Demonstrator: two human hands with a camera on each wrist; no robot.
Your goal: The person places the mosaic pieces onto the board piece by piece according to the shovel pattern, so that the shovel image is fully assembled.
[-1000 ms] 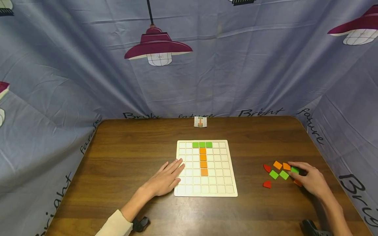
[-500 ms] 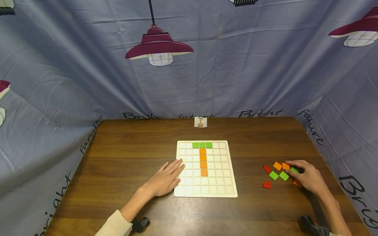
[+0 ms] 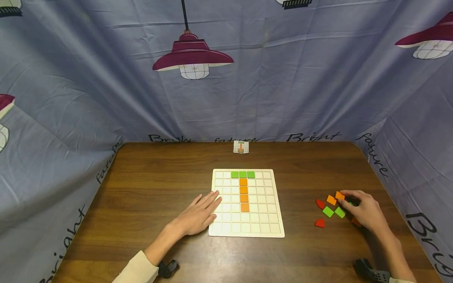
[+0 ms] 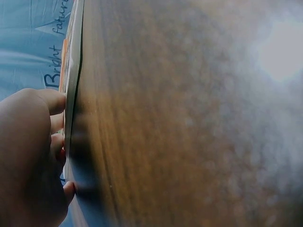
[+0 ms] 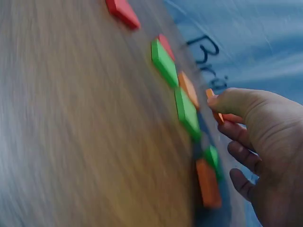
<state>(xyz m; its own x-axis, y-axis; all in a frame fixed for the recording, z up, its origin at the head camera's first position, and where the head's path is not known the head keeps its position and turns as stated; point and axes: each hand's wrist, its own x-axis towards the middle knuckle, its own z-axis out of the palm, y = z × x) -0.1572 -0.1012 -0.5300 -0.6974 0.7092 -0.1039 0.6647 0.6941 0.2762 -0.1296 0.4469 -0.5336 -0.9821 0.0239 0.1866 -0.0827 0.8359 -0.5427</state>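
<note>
In the head view, my left hand [image 3: 196, 217] lies with straight fingers on the left edge of a white gridded board [image 3: 263, 218]. Green square tiles [image 3: 242, 174] form a row at the board's top, and a column of orange square tiles [image 3: 244, 198] runs down below it. On the right, my right hand [image 3: 366, 210] pinches an orange tile [image 5: 217, 111] between thumb and fingers, seen lifted off the table in the right wrist view. Two green tiles [image 3: 328, 212] and another orange tile [image 3: 331, 200] lie beside it. The hand partly hides a further green and orange tile [image 3: 356, 222].
Two red rounded pieces [image 3: 320, 223] lie left of the loose tiles. A small pattern card [image 3: 241, 147] sits at the back edge of the wooden table [image 3: 159, 169]. A blue curtain [image 3: 283, 86] with printed lamps hangs behind and at both sides.
My right hand has shifted slightly left and away, and the orange tile at its fingertips has moved with it out of its place. My left hand and the board stay put.
</note>
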